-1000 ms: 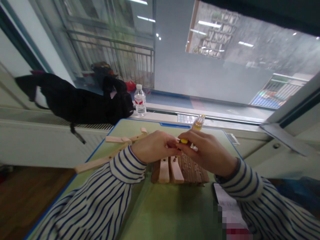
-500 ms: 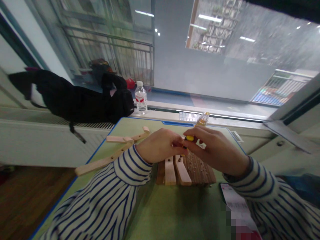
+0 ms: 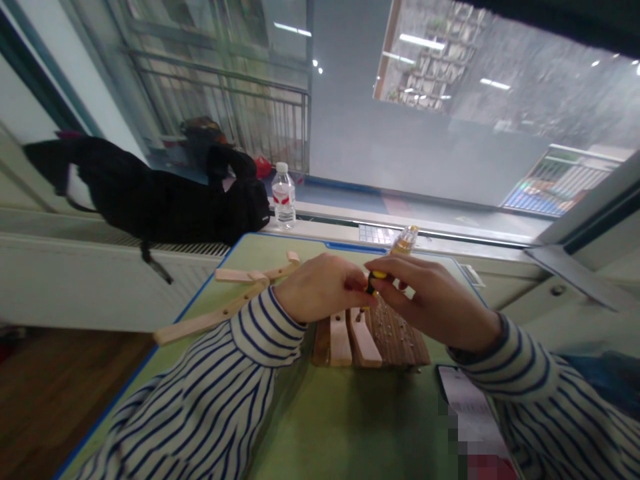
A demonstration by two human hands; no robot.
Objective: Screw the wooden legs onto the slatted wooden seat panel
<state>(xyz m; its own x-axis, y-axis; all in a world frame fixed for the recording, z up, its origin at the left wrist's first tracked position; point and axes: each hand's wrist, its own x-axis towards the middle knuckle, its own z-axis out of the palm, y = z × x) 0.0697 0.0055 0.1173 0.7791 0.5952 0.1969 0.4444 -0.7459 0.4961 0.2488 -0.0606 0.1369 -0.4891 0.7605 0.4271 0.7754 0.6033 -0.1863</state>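
Note:
Both my hands are closed on a short black-and-yellow screwdriver (image 3: 371, 285), held near upright. My left hand (image 3: 320, 288) pinches its lower part from the left. The fingers of my right hand (image 3: 433, 288) grip its top from the right. Its lower end stands over a dark hole in the right pale wooden piece (image 3: 366, 343); the exact contact is too small to make out. A second pale wooden piece (image 3: 341, 343) with a hole lies alongside. Both rest on a brown wooden block (image 3: 405, 333) scattered with small light bits. My hands cover the block's far part.
Jointed wooden strips (image 3: 200, 325) lie on the green table (image 3: 320, 420) at left. A clear yellowish object (image 3: 405, 239) is behind my right hand. A phone (image 3: 467, 393) lies by my right sleeve. On the sill stand a water bottle (image 3: 284, 197) and a black bag (image 3: 170, 207).
The view has shifted very slightly. My right fingers have shifted a little around the screwdriver's top, and more of its black part shows. The wooden pieces stay in place.

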